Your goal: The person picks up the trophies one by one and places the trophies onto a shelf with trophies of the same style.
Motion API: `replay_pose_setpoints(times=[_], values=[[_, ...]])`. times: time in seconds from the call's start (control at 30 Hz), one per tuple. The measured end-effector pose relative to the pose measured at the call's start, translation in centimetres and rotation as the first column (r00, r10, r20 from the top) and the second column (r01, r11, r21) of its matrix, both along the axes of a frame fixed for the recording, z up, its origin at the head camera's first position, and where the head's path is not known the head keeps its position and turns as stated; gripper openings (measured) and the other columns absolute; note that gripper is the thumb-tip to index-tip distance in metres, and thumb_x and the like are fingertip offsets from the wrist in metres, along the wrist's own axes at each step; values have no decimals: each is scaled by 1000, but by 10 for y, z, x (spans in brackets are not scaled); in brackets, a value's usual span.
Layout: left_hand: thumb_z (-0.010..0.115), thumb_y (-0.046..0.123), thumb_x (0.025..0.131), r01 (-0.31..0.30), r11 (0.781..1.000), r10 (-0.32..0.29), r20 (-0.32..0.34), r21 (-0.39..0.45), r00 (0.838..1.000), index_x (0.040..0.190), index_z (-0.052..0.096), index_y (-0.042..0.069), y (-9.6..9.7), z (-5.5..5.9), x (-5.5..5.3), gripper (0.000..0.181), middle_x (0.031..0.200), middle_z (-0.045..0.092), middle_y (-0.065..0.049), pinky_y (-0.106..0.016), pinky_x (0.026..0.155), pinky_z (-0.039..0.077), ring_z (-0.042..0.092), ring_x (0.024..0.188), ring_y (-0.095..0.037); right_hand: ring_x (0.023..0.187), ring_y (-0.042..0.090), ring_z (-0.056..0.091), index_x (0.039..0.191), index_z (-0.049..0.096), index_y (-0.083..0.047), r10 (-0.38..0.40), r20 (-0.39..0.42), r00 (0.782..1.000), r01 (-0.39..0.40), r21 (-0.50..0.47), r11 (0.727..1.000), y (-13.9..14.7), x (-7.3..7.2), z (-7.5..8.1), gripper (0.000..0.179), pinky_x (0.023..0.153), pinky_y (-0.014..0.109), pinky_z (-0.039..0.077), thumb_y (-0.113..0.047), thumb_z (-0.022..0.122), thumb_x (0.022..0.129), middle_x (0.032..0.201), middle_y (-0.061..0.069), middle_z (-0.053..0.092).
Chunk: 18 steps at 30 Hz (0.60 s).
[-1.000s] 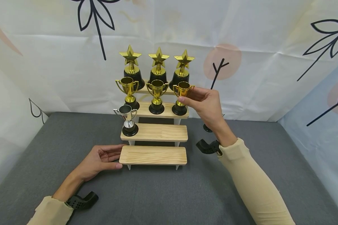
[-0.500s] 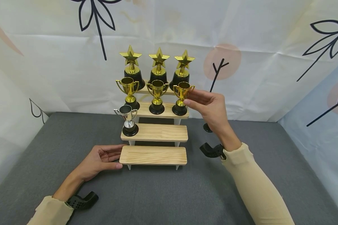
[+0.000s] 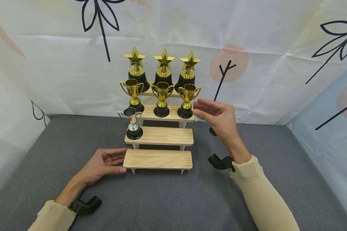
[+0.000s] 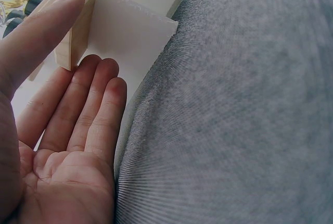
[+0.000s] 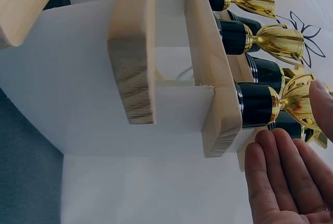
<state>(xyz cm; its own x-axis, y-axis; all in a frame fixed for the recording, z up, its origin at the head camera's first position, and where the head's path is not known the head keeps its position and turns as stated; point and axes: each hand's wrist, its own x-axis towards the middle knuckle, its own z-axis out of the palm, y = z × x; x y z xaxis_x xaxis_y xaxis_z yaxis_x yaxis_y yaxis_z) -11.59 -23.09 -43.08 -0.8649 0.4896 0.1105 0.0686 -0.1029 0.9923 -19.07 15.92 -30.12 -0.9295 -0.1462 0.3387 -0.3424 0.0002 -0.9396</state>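
Note:
A stepped wooden display stand (image 3: 157, 159) holds trophies. Star trophies (image 3: 164, 60) with black bases line its top step, and below them stand three gold cup trophies. My right hand (image 3: 217, 118) is just right of the rightmost gold cup trophy (image 3: 185, 110), fingers extended and holding nothing. In the right wrist view, its fingertips (image 5: 281, 136) overlap the area beside that cup's black base. A silver cup trophy (image 3: 132, 119) stands at the left of the second step up. My left hand (image 3: 102, 165) rests at the left end of the lowest step, its fingers straight beside the white support (image 4: 130, 31).
A black round base (image 3: 212, 131) shows on the grey tabletop (image 3: 173, 202), mostly hidden behind my right hand. A white patterned cloth (image 3: 263, 38) rises behind the stand. Black wrist devices (image 3: 86, 205) sit on both wrists.
My right hand has let go of the rightmost gold cup trophy and drawn back to the right and slightly down. The cup stays on its step; my left hand keeps its place.

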Motion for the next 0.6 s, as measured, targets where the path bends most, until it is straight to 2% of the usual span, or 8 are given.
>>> replay_pose_setpoints(times=[0.4, 0.6], values=[[76, -15, 82, -14, 1000, 14, -1, -14, 1000, 140, 38, -25, 0, -1, 0, 71, 136, 63, -4, -33, 102, 54, 62, 122, -16, 103, 18, 72, 128, 65, 10, -23, 16, 1000, 23, -4, 1000, 7, 11, -17, 45, 91, 34, 62, 10, 77, 84, 110, 6, 76], [76, -14, 81, -16, 1000, 16, 4, -22, 1000, 140, 37, -26, 0, 0, 0, 71, 138, 61, -11, -33, 102, 54, 63, 122, -16, 104, 19, 72, 129, 64, 10, -39, 29, 999, 39, -8, 999, 11, 14, -26, 45, 92, 34, 61, 9, 76, 85, 111, 7, 75]])
